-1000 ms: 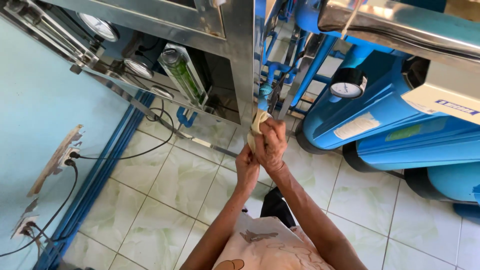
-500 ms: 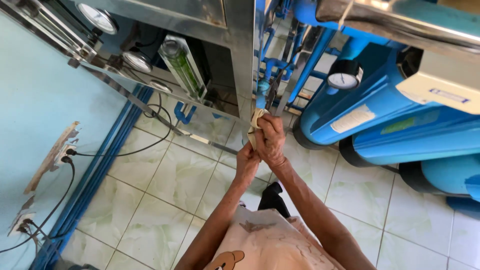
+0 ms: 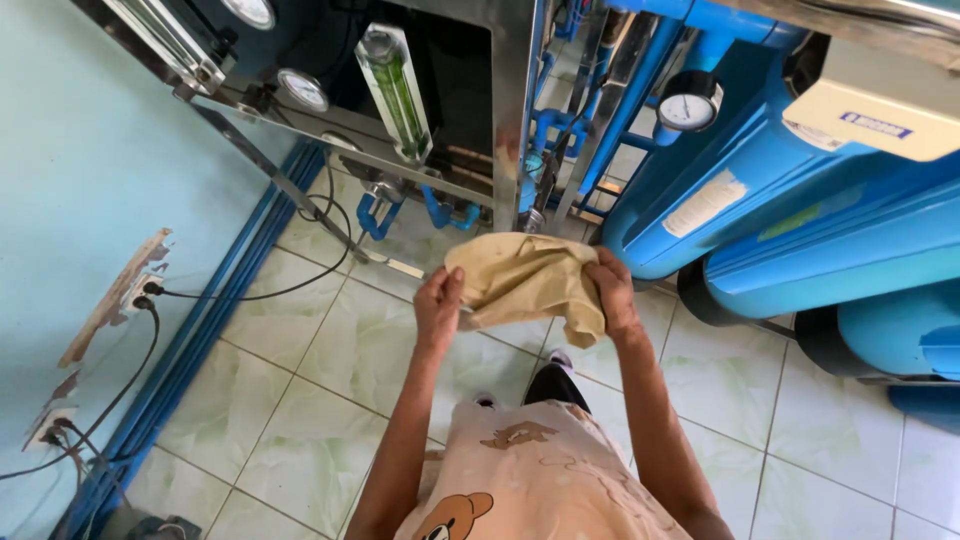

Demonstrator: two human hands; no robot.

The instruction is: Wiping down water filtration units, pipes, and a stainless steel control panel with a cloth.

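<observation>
A crumpled beige cloth (image 3: 520,282) is stretched between both of my hands, low in front of me. My left hand (image 3: 439,305) grips its left edge. My right hand (image 3: 612,292) pinches the right side, where the cloth hangs down in a fold. The cloth is held just below a stainless steel frame post (image 3: 512,110) and the blue pipes (image 3: 545,135) of a water filtering rig. Neither hand touches the rig.
Large blue tanks (image 3: 800,190) lie at the right, with a round pressure gauge (image 3: 687,107) above them. A green flow meter tube (image 3: 397,92) and dials sit in the steel frame. Black cables (image 3: 250,292) run over the tiled floor to wall sockets (image 3: 140,290) at the left.
Earlier both hands pressed the bunched cloth up against the pipe at the steel post. Now the hands have come down and apart, and the cloth is spread open between them.
</observation>
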